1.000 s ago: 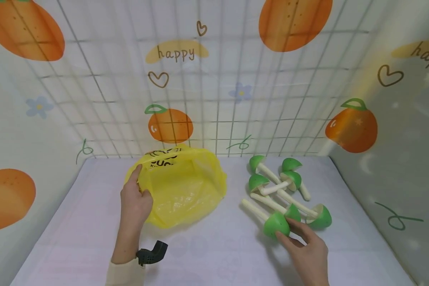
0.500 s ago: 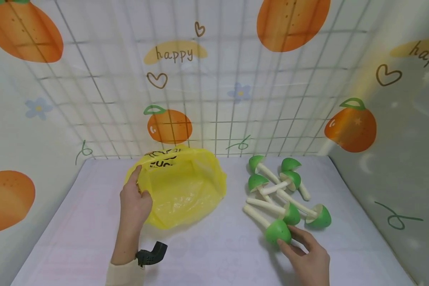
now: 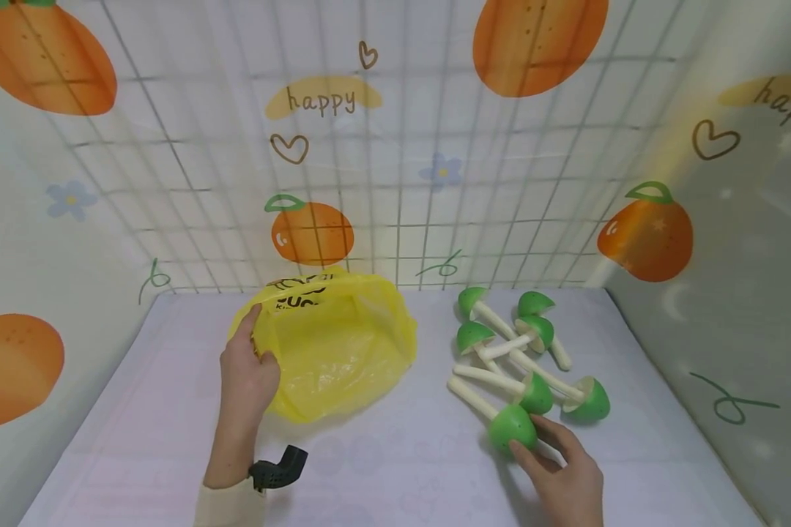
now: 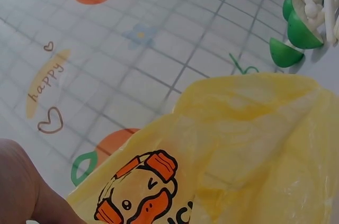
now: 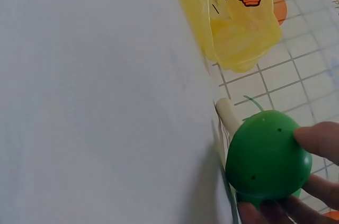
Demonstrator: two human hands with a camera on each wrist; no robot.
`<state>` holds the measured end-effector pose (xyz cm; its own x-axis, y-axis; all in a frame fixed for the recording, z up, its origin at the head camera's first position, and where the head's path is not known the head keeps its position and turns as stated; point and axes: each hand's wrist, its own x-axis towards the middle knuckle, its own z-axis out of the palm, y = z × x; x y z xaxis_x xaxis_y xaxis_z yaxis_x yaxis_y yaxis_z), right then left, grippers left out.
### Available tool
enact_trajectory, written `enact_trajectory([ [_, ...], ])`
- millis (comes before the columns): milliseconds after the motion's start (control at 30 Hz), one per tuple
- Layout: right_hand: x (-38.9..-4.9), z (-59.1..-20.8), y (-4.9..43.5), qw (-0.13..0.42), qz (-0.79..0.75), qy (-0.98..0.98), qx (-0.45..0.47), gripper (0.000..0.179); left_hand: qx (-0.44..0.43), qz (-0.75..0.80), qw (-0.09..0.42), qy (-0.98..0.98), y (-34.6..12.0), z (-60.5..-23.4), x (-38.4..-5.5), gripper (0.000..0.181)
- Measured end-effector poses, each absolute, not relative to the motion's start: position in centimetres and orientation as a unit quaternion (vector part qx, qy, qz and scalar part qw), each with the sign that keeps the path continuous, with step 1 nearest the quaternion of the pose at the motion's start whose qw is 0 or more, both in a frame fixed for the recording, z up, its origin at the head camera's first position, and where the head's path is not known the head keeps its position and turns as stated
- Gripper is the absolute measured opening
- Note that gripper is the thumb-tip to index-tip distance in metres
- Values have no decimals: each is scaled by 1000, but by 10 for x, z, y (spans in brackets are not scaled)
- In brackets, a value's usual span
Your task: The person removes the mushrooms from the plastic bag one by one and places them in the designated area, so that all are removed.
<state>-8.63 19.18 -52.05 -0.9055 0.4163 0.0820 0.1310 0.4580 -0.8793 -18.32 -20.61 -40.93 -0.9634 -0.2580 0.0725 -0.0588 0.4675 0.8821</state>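
A yellow plastic bag (image 3: 343, 351) lies with its mouth spread wide, left of centre in the head view. My left hand (image 3: 249, 373) holds the bag's left rim, index finger laid along it; the other fingers are mostly hidden. In the left wrist view, a printed duck face shows on the bag (image 4: 254, 144). At the right, my right hand (image 3: 563, 461) pinches the green cap of a toy mushroom (image 3: 512, 428) between thumb and fingers. The mushroom's pale stem points away and left, low over the table. The right wrist view shows the dotted cap (image 5: 269, 152) close up.
Several more green-capped toy mushrooms (image 3: 476, 337) lie in a loose, overlapping pile just beyond the right hand. A white cloth covers the table (image 3: 382, 468). Behind it stands a grid wall (image 3: 409, 219) under a printed sheet, with side sheets left and right.
The right hand has drawn its mushroom slightly nearer and to the right. The neighbouring mushroom's stem has swung to the left. The left hand and bag look the same.
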Motion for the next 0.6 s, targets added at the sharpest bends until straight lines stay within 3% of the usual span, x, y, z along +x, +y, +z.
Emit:
enact_trajectory([
  [367,-86,-517,187,164,489,-843,-156,52,98,-503,100,-853,-206,-412,-185,77],
  [600,-91,-502,188,211,462,-846,-165,40,99,-509,97,-849,-204,-410,-183,72],
])
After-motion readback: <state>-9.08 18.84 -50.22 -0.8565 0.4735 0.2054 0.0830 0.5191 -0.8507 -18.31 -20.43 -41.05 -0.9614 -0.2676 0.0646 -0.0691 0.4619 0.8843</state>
